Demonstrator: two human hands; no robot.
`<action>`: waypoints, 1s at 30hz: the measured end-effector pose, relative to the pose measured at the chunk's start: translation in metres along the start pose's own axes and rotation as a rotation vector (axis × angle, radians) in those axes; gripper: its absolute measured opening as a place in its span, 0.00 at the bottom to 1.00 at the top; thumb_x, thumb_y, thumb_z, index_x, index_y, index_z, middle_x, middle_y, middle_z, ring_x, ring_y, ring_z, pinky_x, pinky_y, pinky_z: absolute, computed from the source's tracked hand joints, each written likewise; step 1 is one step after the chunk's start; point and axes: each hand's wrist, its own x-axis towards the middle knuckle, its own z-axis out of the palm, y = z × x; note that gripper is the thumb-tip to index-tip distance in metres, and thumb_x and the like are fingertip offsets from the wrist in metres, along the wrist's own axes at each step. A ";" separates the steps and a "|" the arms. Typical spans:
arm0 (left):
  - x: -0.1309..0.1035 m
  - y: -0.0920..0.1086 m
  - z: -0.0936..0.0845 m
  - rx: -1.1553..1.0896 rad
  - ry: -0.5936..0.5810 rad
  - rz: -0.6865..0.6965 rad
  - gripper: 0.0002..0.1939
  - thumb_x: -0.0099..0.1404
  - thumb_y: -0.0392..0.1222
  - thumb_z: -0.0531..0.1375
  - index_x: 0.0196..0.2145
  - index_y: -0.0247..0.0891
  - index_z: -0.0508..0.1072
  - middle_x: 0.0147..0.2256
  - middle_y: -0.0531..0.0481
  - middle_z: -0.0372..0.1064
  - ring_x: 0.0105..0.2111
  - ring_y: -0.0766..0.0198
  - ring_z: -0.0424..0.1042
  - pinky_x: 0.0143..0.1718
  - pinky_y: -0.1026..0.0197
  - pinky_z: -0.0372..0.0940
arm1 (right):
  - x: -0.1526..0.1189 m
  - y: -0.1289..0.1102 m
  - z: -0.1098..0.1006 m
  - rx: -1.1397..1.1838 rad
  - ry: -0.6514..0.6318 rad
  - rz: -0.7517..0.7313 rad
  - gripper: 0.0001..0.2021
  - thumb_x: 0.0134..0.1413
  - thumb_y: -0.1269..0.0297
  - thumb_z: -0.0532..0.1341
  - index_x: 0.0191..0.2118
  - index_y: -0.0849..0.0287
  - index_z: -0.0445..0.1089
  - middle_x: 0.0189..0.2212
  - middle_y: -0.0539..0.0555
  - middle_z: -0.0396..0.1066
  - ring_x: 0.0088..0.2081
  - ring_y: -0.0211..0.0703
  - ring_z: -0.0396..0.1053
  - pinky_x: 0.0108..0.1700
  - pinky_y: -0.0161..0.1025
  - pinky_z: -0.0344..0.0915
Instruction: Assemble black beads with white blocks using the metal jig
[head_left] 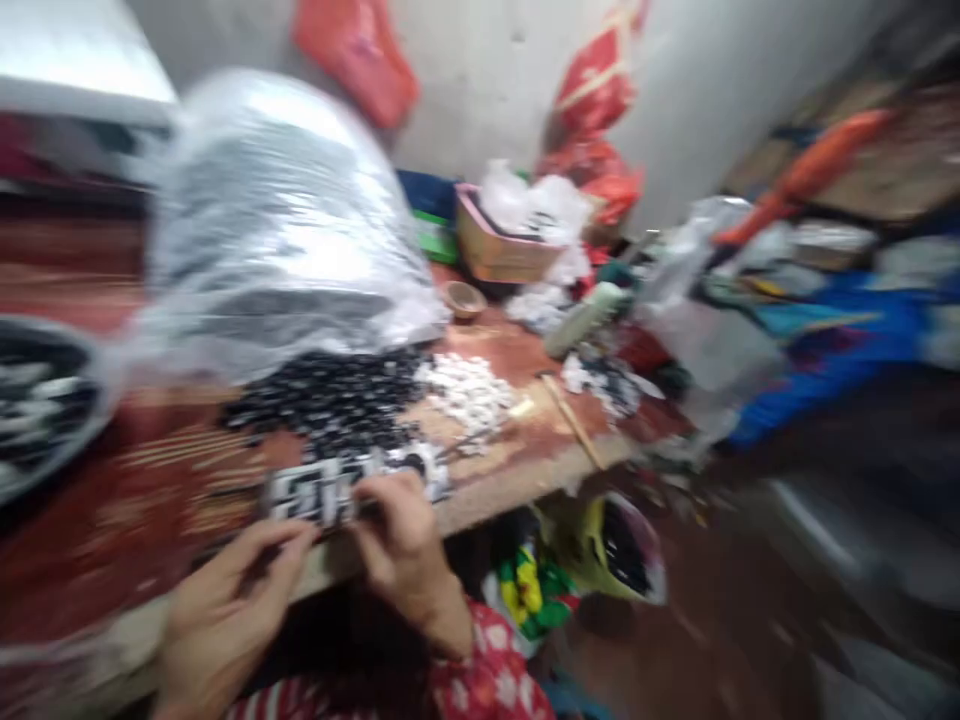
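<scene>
My left hand (232, 605) is at the table's front edge, thumb and forefinger pinched together; what they hold, if anything, is too blurred to name. Close to its right, my right hand (409, 550) has curled fingers, closed around something small and dark that I cannot make out. Just beyond both hands lies a black-and-white patterned strip (304, 490) of small pieces. Behind it spread a heap of small black pieces (337, 400) and a smaller pile of white pieces (469, 390). Thin sticks (187, 445) lie to the left.
A large clear plastic bag (292, 220) bulges at the back. At far left stands a round basin (97, 385) of black and white pieces. A small bowl (463, 300), a box (495, 245) and a wooden stick (574, 420) are to the right. Below hangs a yellowish bag (596, 540).
</scene>
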 end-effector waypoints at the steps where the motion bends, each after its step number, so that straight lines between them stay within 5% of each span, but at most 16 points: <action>1: 0.001 -0.003 -0.008 0.058 0.026 0.022 0.13 0.73 0.52 0.64 0.42 0.39 0.79 0.37 0.52 0.78 0.31 0.66 0.76 0.32 0.66 0.70 | 0.000 0.004 0.003 0.029 0.017 0.007 0.14 0.64 0.72 0.60 0.53 0.55 0.71 0.45 0.56 0.78 0.48 0.50 0.71 0.52 0.46 0.72; 4: 0.011 -0.006 -0.017 0.159 0.082 0.158 0.03 0.73 0.39 0.63 0.43 0.40 0.78 0.39 0.52 0.78 0.35 0.66 0.77 0.38 0.66 0.70 | 0.008 0.008 0.008 0.036 -0.002 -0.042 0.18 0.61 0.78 0.60 0.54 0.55 0.69 0.43 0.55 0.77 0.45 0.50 0.69 0.48 0.45 0.68; 7: 0.021 -0.005 -0.020 0.225 0.121 0.287 0.06 0.70 0.32 0.64 0.43 0.40 0.77 0.40 0.49 0.78 0.40 0.62 0.77 0.47 0.59 0.70 | 0.013 0.002 0.012 -0.016 -0.052 -0.078 0.21 0.60 0.81 0.61 0.55 0.54 0.68 0.44 0.53 0.78 0.43 0.50 0.67 0.46 0.45 0.64; 10: 0.025 -0.006 -0.022 0.292 0.118 0.354 0.09 0.68 0.29 0.65 0.44 0.39 0.76 0.40 0.47 0.78 0.40 0.59 0.75 0.47 0.55 0.68 | 0.015 -0.001 0.017 -0.080 -0.106 -0.057 0.24 0.57 0.83 0.62 0.56 0.54 0.68 0.45 0.51 0.80 0.42 0.50 0.66 0.45 0.44 0.60; 23: 0.019 -0.010 -0.009 0.498 -0.025 0.350 0.08 0.70 0.40 0.66 0.47 0.44 0.79 0.53 0.43 0.74 0.51 0.48 0.69 0.49 0.46 0.62 | 0.016 0.003 0.010 -0.063 -0.236 -0.042 0.22 0.58 0.81 0.62 0.54 0.53 0.71 0.45 0.50 0.79 0.43 0.49 0.66 0.45 0.45 0.59; 30: 0.022 -0.009 -0.007 0.497 -0.056 0.330 0.09 0.71 0.41 0.64 0.48 0.46 0.80 0.55 0.42 0.74 0.53 0.46 0.68 0.51 0.43 0.59 | 0.016 0.007 0.015 -0.048 -0.167 -0.082 0.18 0.62 0.78 0.63 0.55 0.54 0.71 0.45 0.51 0.80 0.41 0.48 0.68 0.45 0.45 0.59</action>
